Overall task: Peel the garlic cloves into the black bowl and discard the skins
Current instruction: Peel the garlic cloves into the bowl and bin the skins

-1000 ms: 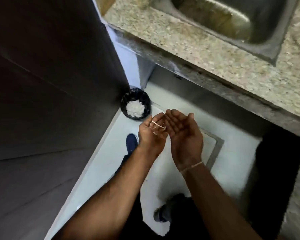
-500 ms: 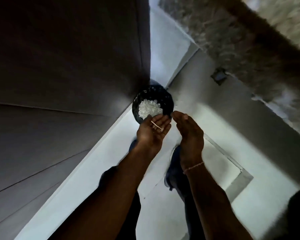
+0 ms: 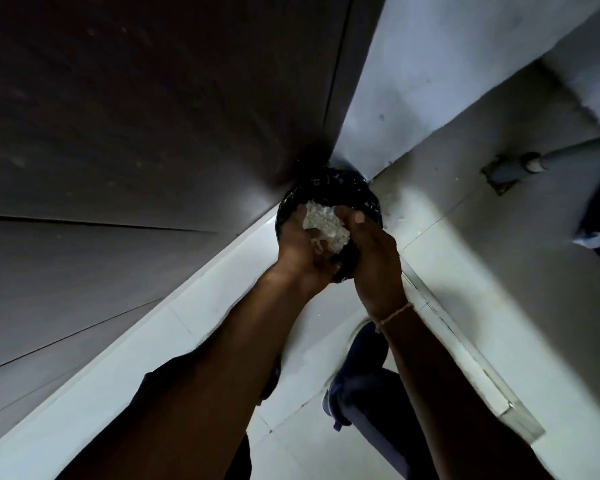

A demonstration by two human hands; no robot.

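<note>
both cupped palms, left hand (image 3: 300, 251) and right hand (image 3: 374, 258), sit side by side over the bin (image 3: 329, 188), skins (image 3: 323, 226) between them; tip them slowly, low over the bin.

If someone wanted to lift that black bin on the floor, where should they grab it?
Probably by the rim of the black bin, on its floor-facing side nearest the person. It stands upright in a corner, with the dark cabinet panel and the pale wall close behind, so the back looks hard to reach. The left hand and right hand cover the near rim now.
</note>
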